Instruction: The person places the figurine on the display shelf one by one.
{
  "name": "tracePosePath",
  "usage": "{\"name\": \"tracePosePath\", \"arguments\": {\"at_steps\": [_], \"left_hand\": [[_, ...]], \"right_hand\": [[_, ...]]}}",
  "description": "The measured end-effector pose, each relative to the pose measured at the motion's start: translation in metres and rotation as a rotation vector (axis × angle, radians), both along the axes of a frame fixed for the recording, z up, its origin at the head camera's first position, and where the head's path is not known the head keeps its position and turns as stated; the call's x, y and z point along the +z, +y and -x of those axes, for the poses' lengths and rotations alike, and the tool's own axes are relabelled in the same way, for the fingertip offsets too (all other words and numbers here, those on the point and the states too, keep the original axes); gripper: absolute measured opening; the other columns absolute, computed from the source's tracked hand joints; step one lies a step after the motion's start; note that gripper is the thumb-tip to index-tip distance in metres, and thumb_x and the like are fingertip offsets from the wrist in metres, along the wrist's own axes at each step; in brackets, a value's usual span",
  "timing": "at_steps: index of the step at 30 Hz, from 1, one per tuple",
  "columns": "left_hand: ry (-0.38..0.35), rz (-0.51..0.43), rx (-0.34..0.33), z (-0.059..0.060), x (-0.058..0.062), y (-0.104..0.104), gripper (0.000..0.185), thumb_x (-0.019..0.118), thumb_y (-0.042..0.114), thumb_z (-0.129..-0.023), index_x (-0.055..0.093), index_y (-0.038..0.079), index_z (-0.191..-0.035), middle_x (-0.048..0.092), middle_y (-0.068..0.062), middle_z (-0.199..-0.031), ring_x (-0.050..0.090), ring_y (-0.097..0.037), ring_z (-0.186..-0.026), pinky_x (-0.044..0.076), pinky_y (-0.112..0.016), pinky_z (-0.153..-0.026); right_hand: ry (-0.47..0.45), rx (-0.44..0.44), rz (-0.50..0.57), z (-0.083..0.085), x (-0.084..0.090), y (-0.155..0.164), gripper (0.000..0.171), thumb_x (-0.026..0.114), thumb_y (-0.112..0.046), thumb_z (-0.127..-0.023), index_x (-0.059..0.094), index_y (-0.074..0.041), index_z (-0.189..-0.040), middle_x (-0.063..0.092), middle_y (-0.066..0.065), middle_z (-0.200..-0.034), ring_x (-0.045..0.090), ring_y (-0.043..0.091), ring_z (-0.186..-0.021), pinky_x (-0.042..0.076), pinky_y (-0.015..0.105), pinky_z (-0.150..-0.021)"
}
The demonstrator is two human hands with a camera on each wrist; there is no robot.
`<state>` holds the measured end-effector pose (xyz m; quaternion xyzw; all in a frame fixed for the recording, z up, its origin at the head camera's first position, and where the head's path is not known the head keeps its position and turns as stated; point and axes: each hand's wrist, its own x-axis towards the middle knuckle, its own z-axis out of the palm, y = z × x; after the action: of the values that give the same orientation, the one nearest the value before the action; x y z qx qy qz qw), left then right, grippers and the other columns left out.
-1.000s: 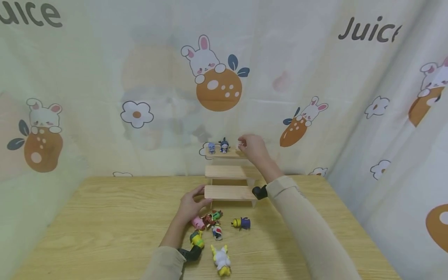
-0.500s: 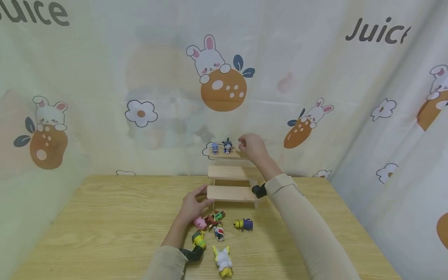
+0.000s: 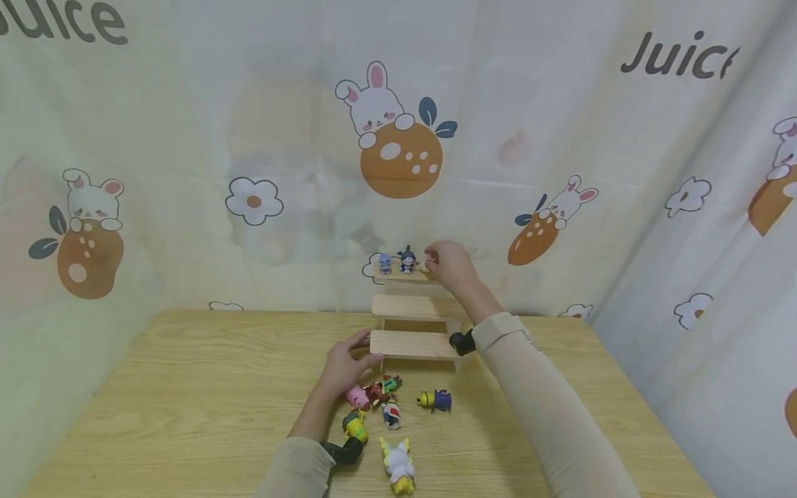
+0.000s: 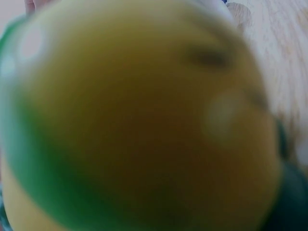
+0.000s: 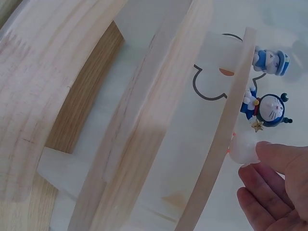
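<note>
A three-step wooden shelf (image 3: 411,306) stands at the back of the table. On its top step stand a light blue figurine (image 3: 385,263) (image 5: 272,60) and a dark blue cat figurine (image 3: 407,261) (image 5: 269,111). My right hand (image 3: 447,263) pinches a small white figurine (image 3: 428,261) (image 5: 243,149) at the top step's right part, beside the dark blue one. My left hand (image 3: 346,360) grips the left end of the bottom step (image 3: 412,344), thumb above and a finger below. The left wrist view is filled by a blurred yellow and green figurine (image 4: 139,120).
Several figurines lie on the wooden table (image 3: 187,401) in front of the shelf: a pink one (image 3: 358,396), a yellow and blue one (image 3: 434,399), a green and yellow one (image 3: 353,425), a white and yellow one (image 3: 398,467). A rabbit-print curtain (image 3: 249,138) encloses the table.
Both hands stay where they were, the right one at the top step with the white figurine. Only the head view has drifted slightly.
</note>
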<state>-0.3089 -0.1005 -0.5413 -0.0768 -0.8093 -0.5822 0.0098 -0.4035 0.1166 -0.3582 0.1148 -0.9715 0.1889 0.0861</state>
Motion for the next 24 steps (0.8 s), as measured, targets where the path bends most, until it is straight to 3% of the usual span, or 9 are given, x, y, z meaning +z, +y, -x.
{"name": "tracePosePath", "arguments": {"at_steps": [24], "left_hand": [[0.0,0.014,0.006,-0.0009,0.0025,0.0004,0.076,0.076,0.043,-0.076,0.047,0.016,-0.14,0.064,-0.005,-0.123,0.047,-0.032,-0.129,0.027,-0.058,-0.11]], "right_hand": [[-0.007,0.008,-0.006,-0.0014,0.0024,0.0051,0.031,0.061,-0.014,-0.093,0.062,-0.002,-0.121,0.066,0.015,-0.115,0.063,0.027,-0.106,0.052,0.039,-0.089]]}}
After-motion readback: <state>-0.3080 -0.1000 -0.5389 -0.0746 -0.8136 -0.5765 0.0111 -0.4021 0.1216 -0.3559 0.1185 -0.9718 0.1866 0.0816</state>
